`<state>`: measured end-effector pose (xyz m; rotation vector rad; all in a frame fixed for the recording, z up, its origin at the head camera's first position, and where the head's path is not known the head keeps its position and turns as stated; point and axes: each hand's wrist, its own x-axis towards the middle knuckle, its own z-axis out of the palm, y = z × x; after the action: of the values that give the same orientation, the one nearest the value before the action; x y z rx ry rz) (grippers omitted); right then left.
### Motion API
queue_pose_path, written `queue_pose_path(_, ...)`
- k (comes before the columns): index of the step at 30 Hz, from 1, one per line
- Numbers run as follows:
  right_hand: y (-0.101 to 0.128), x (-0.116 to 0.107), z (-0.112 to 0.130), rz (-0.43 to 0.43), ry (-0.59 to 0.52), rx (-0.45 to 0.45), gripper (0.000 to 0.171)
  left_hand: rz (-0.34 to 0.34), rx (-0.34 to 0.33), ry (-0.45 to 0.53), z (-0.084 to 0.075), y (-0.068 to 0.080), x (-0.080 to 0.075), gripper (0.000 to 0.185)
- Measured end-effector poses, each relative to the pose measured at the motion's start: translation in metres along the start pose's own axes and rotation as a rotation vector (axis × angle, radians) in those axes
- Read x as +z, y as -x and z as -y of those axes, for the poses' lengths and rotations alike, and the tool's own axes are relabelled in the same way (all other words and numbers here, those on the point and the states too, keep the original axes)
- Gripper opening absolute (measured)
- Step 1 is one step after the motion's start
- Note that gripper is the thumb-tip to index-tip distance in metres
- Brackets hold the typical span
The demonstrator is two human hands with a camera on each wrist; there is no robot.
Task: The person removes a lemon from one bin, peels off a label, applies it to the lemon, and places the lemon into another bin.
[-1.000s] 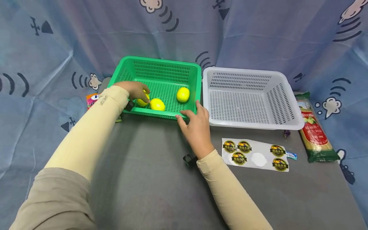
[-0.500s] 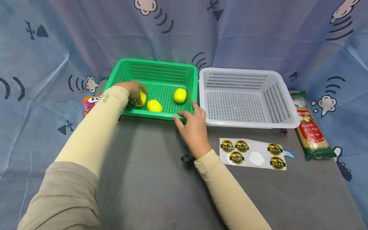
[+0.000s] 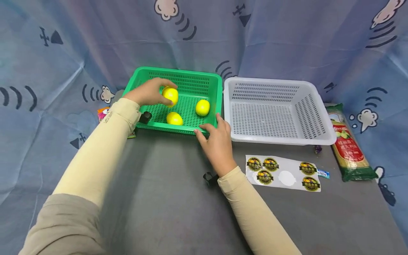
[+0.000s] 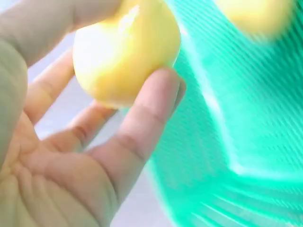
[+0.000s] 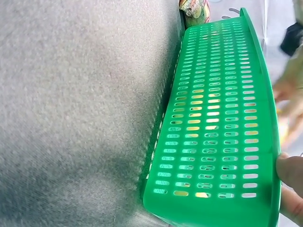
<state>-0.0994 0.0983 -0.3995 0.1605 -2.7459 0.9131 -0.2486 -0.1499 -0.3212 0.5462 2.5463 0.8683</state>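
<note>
My left hand [image 3: 149,92] pinches a yellow lemon [image 3: 170,96] between thumb and fingers, above the left part of the green basket [image 3: 188,72]. Close up in the left wrist view, the same lemon [image 4: 125,52] sits at the fingertips, with the palm away from it. Two more lemons lie on the basket floor: one lemon [image 3: 174,119] by the front wall, another lemon [image 3: 202,107] towards the right. My right hand [image 3: 219,147] holds the basket's front right corner, thumb at the rim. In the right wrist view, fingertips [image 5: 289,169] show at that rim.
A white basket [image 3: 280,141] stands right beside the green one. In front of it lies a sticker sheet [image 3: 287,179] with round labels. A red and green food bag [image 3: 349,147] is at the far right, a colourful packet [image 3: 102,112] behind the left arm. Patterned cloth hangs behind.
My left hand has gripped the leftmost lemon and lifted it from the basket floor, up and to the right. The right hand stays at the basket's corner.
</note>
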Motion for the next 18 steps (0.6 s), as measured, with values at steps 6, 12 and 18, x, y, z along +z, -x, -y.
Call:
queue_pose_path(6,0.000,0.000,-0.003,-0.009,0.002,-0.020,0.033,-0.194,0.169,0.237,-0.047,0.072,0.039,0.062)
queue_pose_path(12,0.000,-0.001,-0.003,-0.015,-0.001,-0.032,0.032,-0.260,0.166,0.528,-0.056,0.121,0.116,0.062)
queue_pose_path(18,0.002,0.000,-0.004,-0.016,-0.028,-0.020,0.031,-0.284,-0.022,0.409,-0.039,0.115,0.201,0.059)
